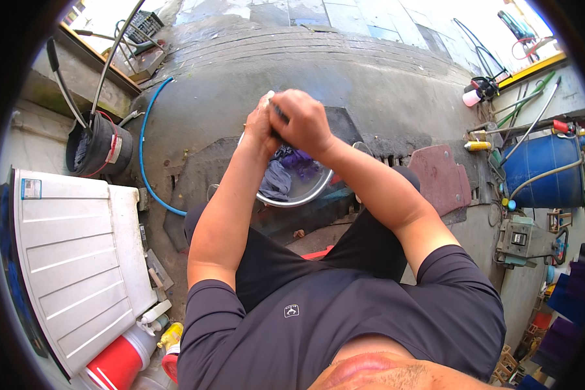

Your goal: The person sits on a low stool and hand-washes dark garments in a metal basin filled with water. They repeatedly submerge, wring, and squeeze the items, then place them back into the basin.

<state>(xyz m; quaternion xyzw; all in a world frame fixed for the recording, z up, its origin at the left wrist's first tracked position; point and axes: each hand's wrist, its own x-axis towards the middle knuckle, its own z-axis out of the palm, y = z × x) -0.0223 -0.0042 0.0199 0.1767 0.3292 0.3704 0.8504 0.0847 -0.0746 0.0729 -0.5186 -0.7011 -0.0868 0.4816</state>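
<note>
My left hand (261, 123) and my right hand (301, 119) are pressed together above a metal basin (296, 201). Between them shows a bit of a dark item (281, 115), mostly covered by my fingers; it looks like wet cloth. White suds cling to the fingers of my left hand. Below, the basin holds cloudy water with a grey cloth (276, 179) and a purple cloth (301, 165) in it. My forearms and hands hide the basin's far side.
A blue hose (144, 151) curves along the floor at left, near a black bucket (100, 146). A white plastic cabinet or washer (73, 258) stands left of me. At right are a reddish mat (438, 178), a blue barrel (541, 170) and a bench tool (524, 240).
</note>
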